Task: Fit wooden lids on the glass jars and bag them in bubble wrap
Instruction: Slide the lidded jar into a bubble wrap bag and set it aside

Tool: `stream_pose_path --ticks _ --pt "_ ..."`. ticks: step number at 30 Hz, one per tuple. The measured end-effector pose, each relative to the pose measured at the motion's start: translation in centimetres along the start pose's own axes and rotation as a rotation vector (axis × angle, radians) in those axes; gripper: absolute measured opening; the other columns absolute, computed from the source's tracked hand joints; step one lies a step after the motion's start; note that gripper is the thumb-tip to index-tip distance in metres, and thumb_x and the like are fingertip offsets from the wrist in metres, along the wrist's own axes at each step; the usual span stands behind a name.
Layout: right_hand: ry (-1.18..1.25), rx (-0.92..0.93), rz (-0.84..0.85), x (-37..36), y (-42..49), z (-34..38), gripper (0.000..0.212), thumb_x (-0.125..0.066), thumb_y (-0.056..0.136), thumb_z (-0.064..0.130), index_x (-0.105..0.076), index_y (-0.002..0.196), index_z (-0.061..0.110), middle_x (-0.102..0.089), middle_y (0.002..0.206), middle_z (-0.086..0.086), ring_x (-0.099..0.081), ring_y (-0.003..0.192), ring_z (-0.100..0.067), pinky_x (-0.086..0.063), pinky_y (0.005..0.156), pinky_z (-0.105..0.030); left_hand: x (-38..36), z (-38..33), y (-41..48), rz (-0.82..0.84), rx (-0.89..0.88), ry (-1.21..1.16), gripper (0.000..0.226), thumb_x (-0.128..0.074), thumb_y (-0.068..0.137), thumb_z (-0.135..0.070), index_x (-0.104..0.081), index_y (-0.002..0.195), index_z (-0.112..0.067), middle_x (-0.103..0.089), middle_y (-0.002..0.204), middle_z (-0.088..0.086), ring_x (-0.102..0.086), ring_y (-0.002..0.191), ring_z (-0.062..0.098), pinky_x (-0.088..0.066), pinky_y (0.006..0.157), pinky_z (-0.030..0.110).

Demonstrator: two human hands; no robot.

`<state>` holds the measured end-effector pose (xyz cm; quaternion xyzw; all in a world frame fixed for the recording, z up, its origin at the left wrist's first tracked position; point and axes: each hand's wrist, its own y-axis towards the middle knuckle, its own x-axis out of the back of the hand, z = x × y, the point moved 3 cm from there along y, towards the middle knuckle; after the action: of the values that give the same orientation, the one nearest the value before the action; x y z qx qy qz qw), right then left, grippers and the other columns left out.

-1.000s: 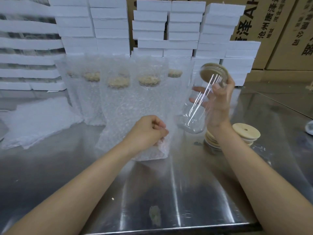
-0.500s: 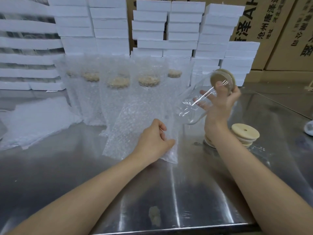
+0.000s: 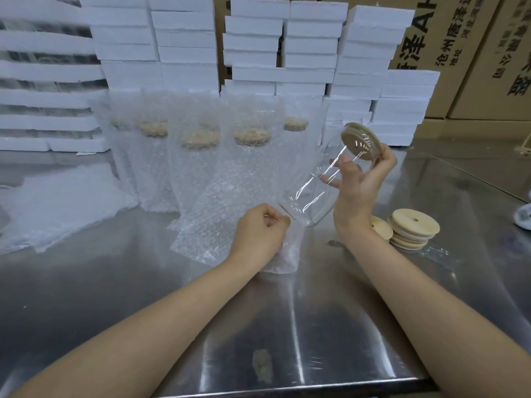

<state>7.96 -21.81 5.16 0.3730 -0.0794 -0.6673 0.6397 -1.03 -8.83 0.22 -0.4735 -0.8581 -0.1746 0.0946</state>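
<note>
Right of centre in the frame, the right hand (image 3: pixel 359 193) holds a clear glass jar (image 3: pixel 313 188) above the counter (image 3: pixel 316 326), fingers wrapped round its upper wall and the thumb against the rim of its wooden lid (image 3: pixel 360 140). The jar is tilted, with the lid at the upper right and the base at the lower left. Half a second ago the base hung higher and well apart from the other hand; now it has dropped and sits just beside the left hand (image 3: pixel 261 231). That hand, then spread loosely over the plastic, is now curled tight and pinches the near edge of a bubble-wrap bag (image 3: pixel 230 214) lying at a slant at the frame's centre. Whether the base has entered the bag's mouth I cannot tell.

At the right, behind the right wrist, a stack of loose lids (image 3: pixel 413 228) rests on the counter as before. Across the upper centre a row of bagged jars (image 3: pixel 198 156) stands upright, unchanged. Flat bags (image 3: pixel 57 196) lie heaped at the left, with white foam boxes (image 3: pixel 186 53) and cardboard cartons (image 3: pixel 459 38) along the top.
</note>
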Motion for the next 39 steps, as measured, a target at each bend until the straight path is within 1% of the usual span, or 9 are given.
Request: stream_pose_path --ticks 4,7,13,17,20,23,27,30,39 --pt "-0.111 0.131 0.034 0.2 0.0 0.5 0.058 -0.063 0.075 0.038 -0.031 0.119 0.02 -0.04 0.116 0.012 -0.058 0.084 -0.01 -0.058 0.068 -0.043 0.6 -0.4 -0.3 -0.097 -0.011 -0.222 0.017 -0.06 0.09 -0.012 -0.054 0.074 -0.011 -0.055 0.052 -0.004 -0.053 0.041 0.009 -0.044 0.046 0.023" --pt "-0.169 0.211 0.061 0.5 0.4 0.9 0.057 -0.064 0.078 0.037 -0.032 0.121 0.018 -0.04 0.12 0.006 -0.059 0.089 -0.017 -0.053 0.065 -0.025 1.1 -1.1 -0.5 -0.154 -0.059 -0.275 0.015 -0.06 0.089 -0.009 -0.056 0.075 -0.012 -0.056 0.057 -0.004 -0.053 0.039 0.007 -0.044 0.043 0.018" --pt "-0.217 0.235 0.103 0.2 0.0 0.9 0.061 -0.065 0.078 0.037 -0.03 0.124 0.017 -0.04 0.127 -0.006 -0.061 0.096 -0.026 -0.05 0.065 -0.018 1.3 -2.5 -1.5 -0.127 -0.249 -0.276 0.018 -0.05 0.098 -0.02 -0.067 0.094 -0.019 -0.063 0.094 -0.005 -0.062 0.083 0.0 -0.048 0.083 0.019" --pt "-0.219 0.246 0.047 0.3 0.3 2.0 0.059 -0.067 0.079 0.04 -0.031 0.122 0.023 -0.04 0.128 -0.009 -0.06 0.099 -0.034 -0.057 0.066 -0.035 0.7 -3.2 -2.3 0.049 -0.561 0.158 0.062 -0.045 0.09 -0.051 -0.047 0.139 -0.013 -0.041 0.139 -0.008 -0.036 0.131 0.004 -0.025 0.109 0.014" --pt "-0.166 0.199 -0.051 0.2 0.1 2.5 0.059 -0.067 0.078 0.043 -0.032 0.122 0.024 -0.041 0.123 0.006 -0.06 0.098 -0.03 -0.056 0.072 -0.054 -0.2 -3.5 -2.8 0.018 -0.769 0.51 0.081 -0.064 0.089 -0.03 -0.019 0.15 -0.002 -0.023 0.156 0.015 -0.021 0.144 0.025 -0.021 0.118 0.034" --pt "-0.077 0.053 -0.104 -0.7 -1.5 2.1 0.061 -0.066 0.076 0.045 -0.03 0.122 0.028 -0.04 0.121 0.016 -0.062 0.095 -0.014 -0.055 0.081 -0.055 -0.4 -4.4 -2.9 -0.186 -0.92 0.657 0.079 -0.073 0.083 -0.016 -0.029 0.144 0.007 -0.035 0.146 0.031 -0.034 0.137 0.044 -0.034 0.111 0.053" --pt "-0.046 -0.024 -0.102 -2.0 -3.8 2.0 0.061 -0.07 0.069 0.046 -0.03 0.113 0.029 -0.041 0.127 -0.003 -0.064 0.094 -0.006 -0.056 0.088 -0.035 0.4 -5.2 -2.8 -0.421 -1.075 0.769 0.066 -0.069 0.089 -0.018 -0.029 0.14 -0.005 -0.046 0.143 0.02 -0.043 0.134 0.036 -0.036 0.11 0.051" --pt "-0.05 -0.05 -0.072 -2.8 -5.1 1.8 0.047 -0.069 0.074 0.035 -0.032 0.102 0.031 -0.047 0.123 -0.009 -0.061 0.082 0.003 -0.05 0.071 -0.015 0.5 -6.0 -3.5 -0.493 -1.175 0.673 0.044 -0.051 0.099 -0.009 -0.032 0.139 -0.011 -0.049 0.14 0.019 -0.047 0.131 0.035 -0.044 0.103 0.044" --pt "0.051 -0.054 -0.24 -0.4 -1.0 1.8 0.039 -0.065 0.079 0.039 -0.034 0.1 0.027 -0.047 0.103 0.006 -0.056 0.068 0.02 -0.044 0.065 -0.005 1.9 -5.9 -3.3 -0.3 -0.872 0.865 0.1 -0.087 0.066 -0.022 -0.032 0.148 -0.007 -0.038 0.146 0.025 -0.034 0.136 0.037 -0.035 0.11 0.046"
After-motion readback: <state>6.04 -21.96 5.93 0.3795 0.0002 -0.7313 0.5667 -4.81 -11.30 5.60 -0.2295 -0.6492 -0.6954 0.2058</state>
